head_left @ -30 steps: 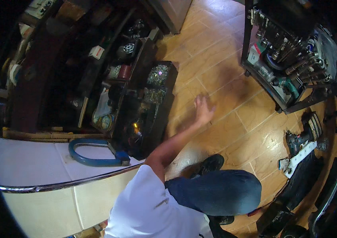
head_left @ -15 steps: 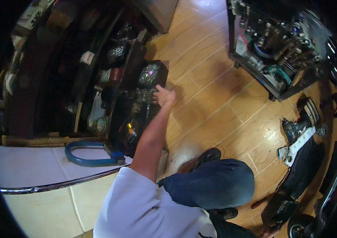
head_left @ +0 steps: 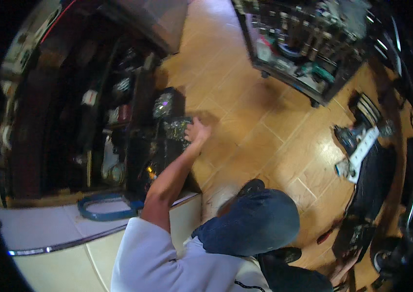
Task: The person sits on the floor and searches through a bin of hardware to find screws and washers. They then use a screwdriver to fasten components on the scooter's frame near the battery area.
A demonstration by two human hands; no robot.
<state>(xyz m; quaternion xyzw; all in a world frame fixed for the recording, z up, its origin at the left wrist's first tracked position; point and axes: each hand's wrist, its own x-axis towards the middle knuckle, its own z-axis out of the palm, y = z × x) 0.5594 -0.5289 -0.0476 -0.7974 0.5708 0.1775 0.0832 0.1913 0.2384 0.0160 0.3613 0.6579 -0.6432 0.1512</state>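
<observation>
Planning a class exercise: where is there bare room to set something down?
Open tiled floor lies between the dark bins at the left hand and the tool cart. The white ledge is bare left of the blue U-shaped frame. Crowded: the cart, the bins, and the floor by the right hand, beside a dark box.

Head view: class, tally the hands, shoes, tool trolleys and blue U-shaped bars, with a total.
Hands: 2 (left hand, at a parts box; right hand)
Shoes: 2
Tool trolley: 1
Blue U-shaped bar: 1
Total: 6
</observation>
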